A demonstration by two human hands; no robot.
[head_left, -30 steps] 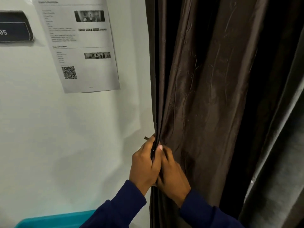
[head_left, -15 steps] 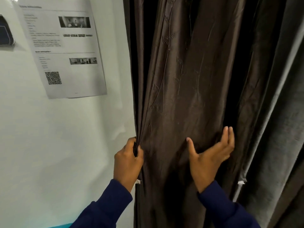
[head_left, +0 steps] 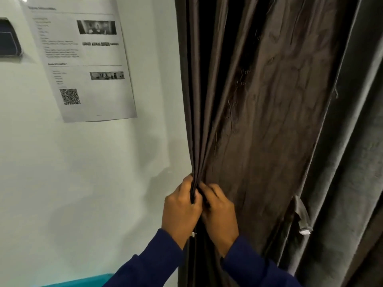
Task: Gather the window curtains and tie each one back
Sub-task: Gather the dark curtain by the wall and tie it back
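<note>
A dark brown curtain (head_left: pixel 259 121) hangs in long folds beside a white wall. My left hand (head_left: pixel 180 210) grips a bunch of pleats at the curtain's left edge, with folds running up from its fingers. My right hand (head_left: pixel 219 214) is pressed against the left one, its fingers curled into the same gathered fabric. A grey curtain (head_left: pixel 352 183) hangs to the right, and a grey fabric tie-back strip (head_left: pixel 301 214) with a white end dangles along its edge.
A printed paper notice (head_left: pixel 83 59) with a QR code is stuck on the white wall (head_left: pixel 72 183). A dark wall plate (head_left: pixel 8 42) sits at the left edge. A teal surface (head_left: pixel 83 282) shows at the bottom left.
Half a second ago my right hand was open and spread out against the curtain to the right. It has come back left with more fabric and now grips the gathered pleats beside my left hand.
</note>
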